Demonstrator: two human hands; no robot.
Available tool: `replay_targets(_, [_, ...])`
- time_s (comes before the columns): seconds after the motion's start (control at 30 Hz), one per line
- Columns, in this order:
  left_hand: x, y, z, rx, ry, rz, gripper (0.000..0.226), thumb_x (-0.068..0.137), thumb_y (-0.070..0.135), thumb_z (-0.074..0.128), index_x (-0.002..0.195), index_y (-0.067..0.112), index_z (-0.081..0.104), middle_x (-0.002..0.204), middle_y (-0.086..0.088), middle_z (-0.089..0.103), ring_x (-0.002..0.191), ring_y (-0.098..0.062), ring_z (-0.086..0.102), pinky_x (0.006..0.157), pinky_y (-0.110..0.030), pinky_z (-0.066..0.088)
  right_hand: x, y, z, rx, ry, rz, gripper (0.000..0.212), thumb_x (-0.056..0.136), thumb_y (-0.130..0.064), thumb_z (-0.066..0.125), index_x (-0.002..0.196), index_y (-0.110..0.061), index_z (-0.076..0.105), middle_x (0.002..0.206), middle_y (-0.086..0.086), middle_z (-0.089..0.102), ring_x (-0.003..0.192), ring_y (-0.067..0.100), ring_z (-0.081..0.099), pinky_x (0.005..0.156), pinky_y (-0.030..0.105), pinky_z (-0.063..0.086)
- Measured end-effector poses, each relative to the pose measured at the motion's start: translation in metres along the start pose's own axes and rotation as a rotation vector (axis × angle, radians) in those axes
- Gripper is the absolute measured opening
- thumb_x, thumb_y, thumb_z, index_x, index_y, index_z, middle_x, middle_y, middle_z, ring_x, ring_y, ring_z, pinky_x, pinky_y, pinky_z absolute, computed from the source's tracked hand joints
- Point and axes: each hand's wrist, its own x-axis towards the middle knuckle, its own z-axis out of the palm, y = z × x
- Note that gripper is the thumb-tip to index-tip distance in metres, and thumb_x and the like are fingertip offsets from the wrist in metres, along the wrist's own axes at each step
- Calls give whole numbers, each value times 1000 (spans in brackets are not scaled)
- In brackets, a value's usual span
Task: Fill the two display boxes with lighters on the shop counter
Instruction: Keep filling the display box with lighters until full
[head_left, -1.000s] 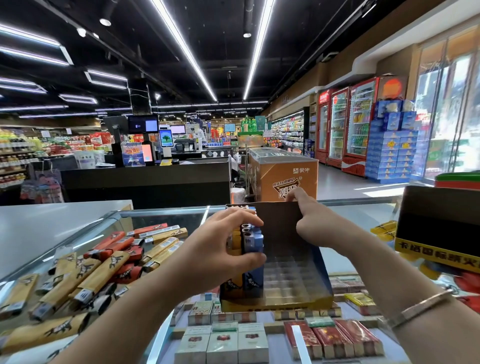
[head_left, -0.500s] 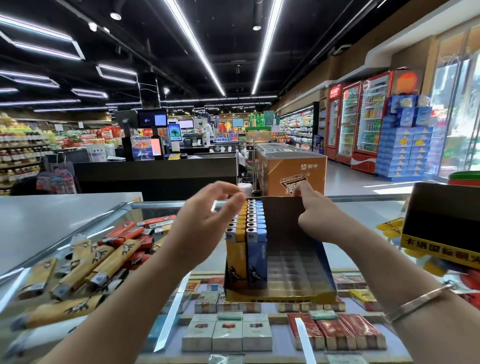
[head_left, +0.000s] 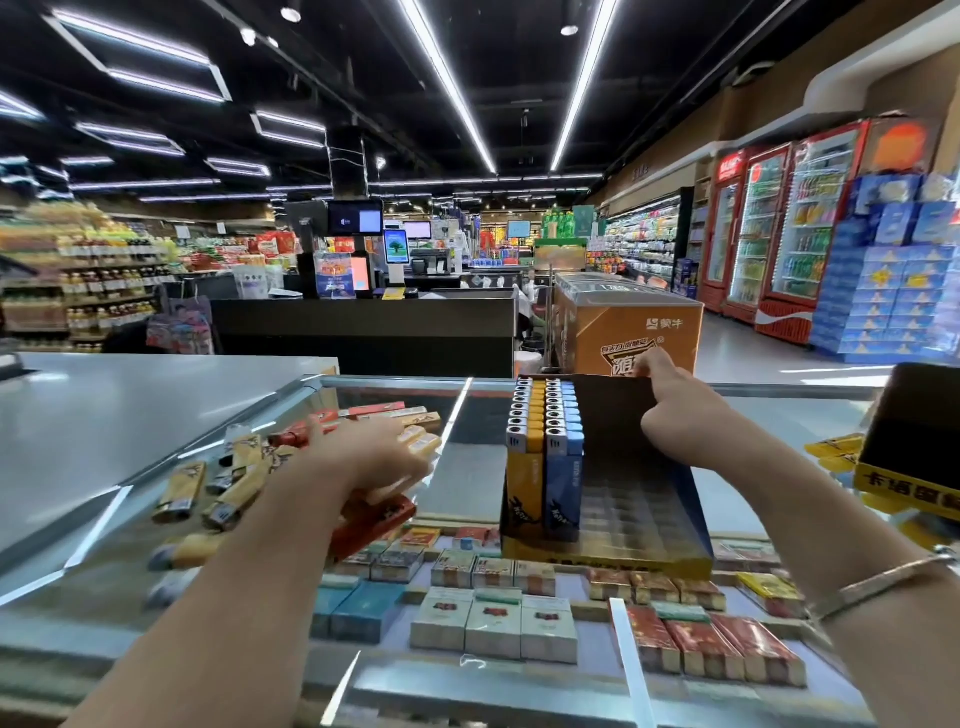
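A display box (head_left: 649, 525) with a yellow front and a black back flap stands on the glass counter (head_left: 467, 447). A yellow row of lighters (head_left: 523, 467) and a blue row of lighters (head_left: 563, 467) fill its left side; the remaining slots are bare. My right hand (head_left: 675, 415) pinches the top edge of the back flap. My left hand (head_left: 374, 457), blurred, lies with fingers stretched over a pile of loose lighters (head_left: 234, 478) in red and yellow, to the left of the box. A second display box (head_left: 914, 431), black with a yellow front, stands at the right edge.
Cigarette packs (head_left: 493, 618) lie in rows under the glass, in front of the box. A grey countertop (head_left: 104, 415) runs along the left. Beyond the counter stand an orange freezer (head_left: 623, 332) and a dark checkout desk (head_left: 363, 332).
My left hand has left the lighters set in the box and swung down and left onto the loose pile. My right hand has stayed on the back flap.
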Motion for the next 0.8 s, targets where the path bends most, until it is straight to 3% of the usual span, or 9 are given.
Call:
replay_targets(0.1, [9, 10, 13, 141, 129, 31, 44, 80, 63, 48, 102, 24, 53, 89, 2, 58, 86, -15, 49, 109, -51, 18, 0, -1, 0, -1, -5, 1, 51, 82, 2, 41, 127, -17, 29, 107, 9, 40, 101, 29, 46, 89, 43, 42])
replay_targets(0.17, [11, 15, 15, 180, 157, 74, 41, 79, 61, 48, 99, 25, 52, 82, 4, 55, 79, -13, 49, 103, -48, 29, -1, -1, 0, 1, -2, 0, 48, 82, 2, 42, 125, -17, 30, 109, 11, 43, 102, 30, 47, 90, 46, 43])
replay_targets(0.23, [12, 16, 16, 81, 136, 108, 41, 76, 57, 53, 99, 23, 53, 82, 1, 56, 76, -15, 53, 81, -35, 48, -1, -1, 0, 4, 2, -1, 46, 82, 2, 41, 122, -16, 30, 109, 12, 44, 102, 31, 48, 91, 47, 43])
replay_targets(0.33, [14, 22, 19, -36, 153, 176, 27, 78, 43, 59, 94, 23, 53, 83, 0, 57, 75, -14, 56, 59, -25, 44, 0, 1, 1, 7, 8, -11, 42, 81, 2, 42, 117, -17, 32, 108, 12, 45, 99, 31, 49, 87, 44, 44])
replay_targets(0.5, [10, 29, 22, -99, 224, 290, 12, 84, 32, 59, 88, 25, 50, 79, 3, 55, 70, -9, 54, 53, -20, 37, 2, 3, 1, 23, 16, -35, 34, 80, 3, 43, 106, -18, 34, 98, 9, 45, 88, 28, 48, 75, 37, 41])
replay_targets(0.67, [-1, 24, 4, -248, 401, 356, 19, 87, 31, 55, 100, 22, 44, 78, 3, 54, 69, -10, 56, 58, -26, 48, 4, 5, 1, 31, 17, -45, 35, 80, 3, 44, 106, -19, 34, 97, 7, 45, 88, 25, 48, 73, 34, 38])
replay_targets(0.73, [-6, 21, -7, -265, 484, 350, 24, 85, 28, 57, 101, 22, 41, 78, 4, 51, 69, -10, 53, 56, -24, 42, 4, 5, 1, 34, 15, -48, 35, 80, 3, 44, 105, -19, 34, 98, 7, 45, 89, 25, 48, 74, 34, 37])
replay_targets(0.8, [-11, 20, -14, -233, 423, 264, 23, 83, 24, 60, 100, 18, 45, 80, 1, 52, 71, -12, 53, 58, -24, 43, 4, 5, 1, 36, 10, -48, 34, 81, 2, 44, 105, -19, 34, 99, 7, 45, 89, 25, 47, 74, 33, 36])
